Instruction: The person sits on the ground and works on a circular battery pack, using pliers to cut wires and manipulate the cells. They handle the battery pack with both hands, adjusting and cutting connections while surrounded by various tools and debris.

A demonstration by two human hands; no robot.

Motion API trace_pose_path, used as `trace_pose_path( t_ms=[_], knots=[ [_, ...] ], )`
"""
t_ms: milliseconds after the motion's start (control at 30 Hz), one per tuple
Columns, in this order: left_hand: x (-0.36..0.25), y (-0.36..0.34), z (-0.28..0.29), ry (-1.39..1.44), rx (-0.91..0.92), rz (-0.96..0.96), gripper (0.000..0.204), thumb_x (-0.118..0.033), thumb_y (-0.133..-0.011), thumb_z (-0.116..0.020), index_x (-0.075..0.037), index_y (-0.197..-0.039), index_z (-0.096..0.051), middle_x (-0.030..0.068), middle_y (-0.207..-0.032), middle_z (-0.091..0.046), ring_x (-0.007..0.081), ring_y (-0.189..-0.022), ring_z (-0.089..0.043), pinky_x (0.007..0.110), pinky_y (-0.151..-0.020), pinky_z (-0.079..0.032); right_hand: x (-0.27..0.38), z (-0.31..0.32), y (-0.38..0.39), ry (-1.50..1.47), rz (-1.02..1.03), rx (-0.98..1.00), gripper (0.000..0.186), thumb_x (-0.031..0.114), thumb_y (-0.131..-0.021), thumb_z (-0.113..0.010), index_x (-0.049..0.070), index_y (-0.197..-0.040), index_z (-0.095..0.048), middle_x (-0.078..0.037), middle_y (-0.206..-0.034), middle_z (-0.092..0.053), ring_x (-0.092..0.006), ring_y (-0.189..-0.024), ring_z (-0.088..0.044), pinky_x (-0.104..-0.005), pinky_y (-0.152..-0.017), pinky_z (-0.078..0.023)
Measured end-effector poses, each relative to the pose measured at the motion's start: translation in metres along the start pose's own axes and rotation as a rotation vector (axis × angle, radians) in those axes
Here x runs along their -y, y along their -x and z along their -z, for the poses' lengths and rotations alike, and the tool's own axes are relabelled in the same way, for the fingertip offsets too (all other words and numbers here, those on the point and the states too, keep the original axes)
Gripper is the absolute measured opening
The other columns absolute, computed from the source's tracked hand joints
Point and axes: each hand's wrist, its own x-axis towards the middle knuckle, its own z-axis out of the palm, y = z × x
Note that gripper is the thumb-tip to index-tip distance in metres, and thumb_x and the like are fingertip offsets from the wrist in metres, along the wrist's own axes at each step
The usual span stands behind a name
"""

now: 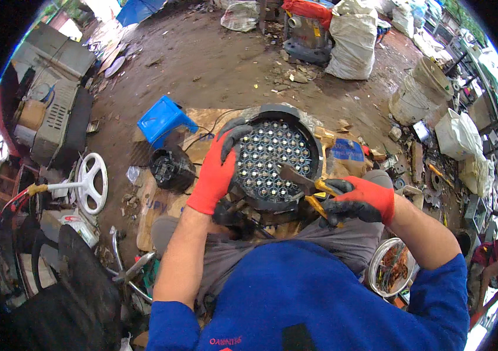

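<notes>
A round black lamp housing [278,158] with several rows of small LED lenses sits tilted in front of me, low over a wooden board [202,123]. My left hand [220,169], in a red and black glove, is closed on the housing's left rim. My right hand [357,202], gloved the same way, holds yellow-handled pliers [319,190], whose dark metal jaws lie over the lower right part of the lens face. A second dark round housing [167,172] with a cable rests just left of my left hand.
A blue plastic stool [161,120] lies behind the dark housing. Scrap, a white wheel [91,181] and black padding [62,286] crowd my left. Sacks [351,41], buckets [413,93] and a wire-filled bowl [389,269] stand ahead and right. Another person [492,269] bends at far right.
</notes>
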Motion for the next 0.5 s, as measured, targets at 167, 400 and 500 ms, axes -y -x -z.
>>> trace_pose_path(
  t_ms=[167,400,500],
  knots=[
    [-0.006,0.008,-0.002,-0.058,-0.022,-0.023,0.044,0.006,-0.093,-0.045,-0.004,-0.134,-0.061,0.0154,-0.148,-0.051,0.029,-0.144,-0.042,0.039,-0.121,-0.03,-0.011,0.01,0.023,-0.022,0.038,-0.154,0.053,0.019,-0.094,-0.071,0.005,-0.142,-0.054,-0.002,-0.105,-0.069,-0.0107,-0.088,-0.063,-0.0289,-0.076,-0.053],
    [-0.008,0.015,-0.004,-0.086,-0.047,-0.055,0.046,0.006,-0.094,-0.045,-0.003,-0.137,-0.059,0.0137,-0.152,-0.048,0.0278,-0.145,-0.041,0.04,-0.122,-0.03,0.036,0.003,0.063,1.451,0.294,-0.388,0.062,0.009,-0.079,-0.066,0.011,-0.14,-0.055,-0.018,-0.109,-0.066,-0.0396,-0.114,-0.059,-0.0495,-0.098,-0.046],
    [-0.011,0.014,-0.004,-0.096,-0.042,-0.052,0.046,0.006,-0.094,-0.045,-0.004,-0.137,-0.06,0.0135,-0.152,-0.048,0.0278,-0.145,-0.041,0.04,-0.122,-0.03,0.053,0.001,0.064,1.736,0.347,-0.394,0.059,0.009,-0.078,-0.065,0.012,-0.136,-0.059,-0.018,-0.108,-0.066,-0.0423,-0.117,-0.058,-0.0548,-0.1,-0.045]
  ],
)
